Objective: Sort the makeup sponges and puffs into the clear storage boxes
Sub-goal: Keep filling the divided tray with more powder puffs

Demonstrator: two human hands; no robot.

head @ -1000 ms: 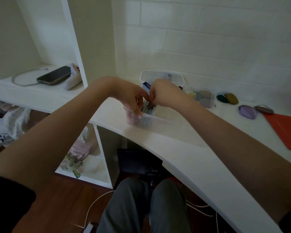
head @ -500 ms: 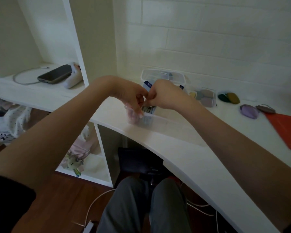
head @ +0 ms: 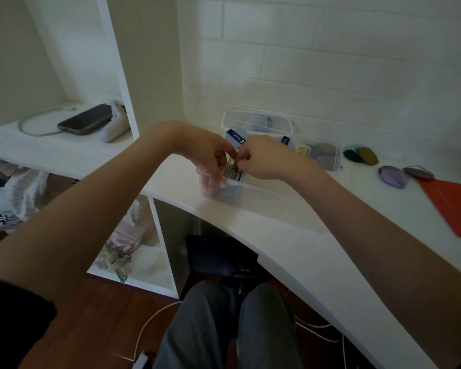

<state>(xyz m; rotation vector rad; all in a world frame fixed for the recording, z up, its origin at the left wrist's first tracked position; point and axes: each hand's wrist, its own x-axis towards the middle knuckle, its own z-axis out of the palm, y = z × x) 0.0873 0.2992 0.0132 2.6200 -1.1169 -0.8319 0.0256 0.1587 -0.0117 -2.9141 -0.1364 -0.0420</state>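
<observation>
A clear storage box (head: pixel 253 194) lies on the white desk in front of me. My left hand (head: pixel 209 153) reaches into its left end, fingers pressed down inside against several upright grey and green puffs (head: pixel 233 173). My right hand (head: pixel 264 158) is closed, its fingertips pinching at the top of those puffs. Behind stand a second clear box (head: pixel 258 123) and a smaller one (head: pixel 324 155) with beige and grey puffs. Loose on the desk to the right lie a dark green and olive puff (head: pixel 361 155), a purple puff (head: pixel 393 175) and a grey puff (head: pixel 418 172).
An orange sheet (head: pixel 453 206) lies at the right edge of the desk. A phone (head: pixel 87 123) with a cable rests on the left shelf. The curved desk edge (head: pixel 277 251) runs over my knees; cables trail on the floor.
Both hands stay at the box's left end. My right hand has shifted slightly, and the grey and green puffs show more between the fingers.
</observation>
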